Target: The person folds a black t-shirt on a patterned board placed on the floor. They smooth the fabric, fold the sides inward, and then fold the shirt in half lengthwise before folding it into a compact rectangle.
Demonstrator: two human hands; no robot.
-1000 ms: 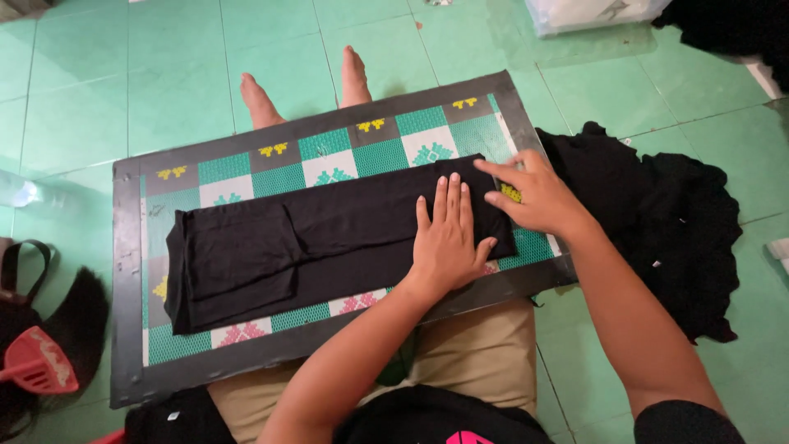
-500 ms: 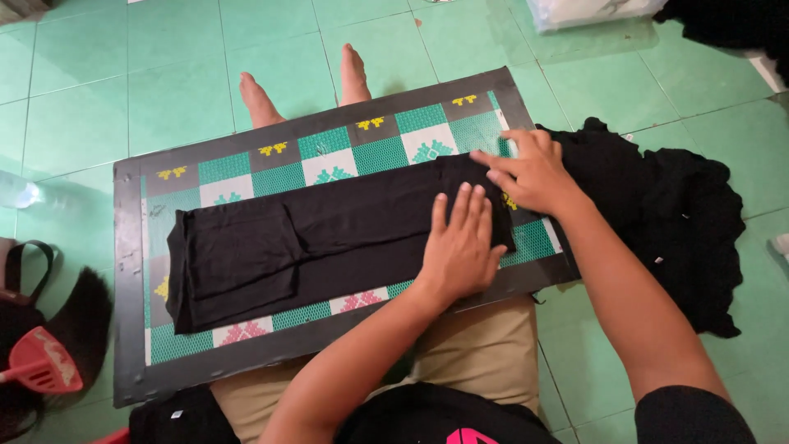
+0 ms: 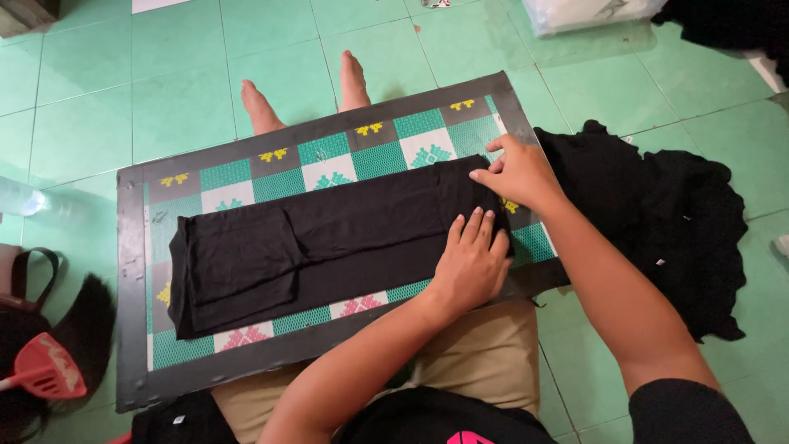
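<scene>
Floor: green tiled floor (image 3: 148, 99) all round the seated person; two bare feet (image 3: 304, 94) stick out past the far edge of the board.
Board: a flat rectangular board (image 3: 131, 329) with a dark grey frame and a green, white and yellow patterned face lies across the person's lap in tan shorts (image 3: 485, 362).
Black heap: a crumpled pile of black cloth (image 3: 666, 222) lies on the floor just right of the board, touching its right edge and passing under the right forearm.
Left side: a red plastic swatter-like tool (image 3: 45, 366) lies on dark cloth (image 3: 82, 329) by the board's near left corner, with a dark strap (image 3: 33, 275) near it.
Far edge: a clear plastic bag (image 3: 583, 12) and more black fabric (image 3: 731, 20) at the top right; a clear bottle (image 3: 20, 197) at the left margin.
Garment: a folded black garment (image 3: 320, 247) lies lengthwise on the board, a long flat strip with a shorter folded layer on its left half.
Left hand: left hand (image 3: 472, 263) is flat, palm down, fingers spread and straight, pressing the garment's right part; it grips nothing.
Right hand: right hand (image 3: 518, 173) pinches the garment's far right corner between thumb and curled fingers, over the board's right end.
In the way: nothing covers the garment but the two hands.
</scene>
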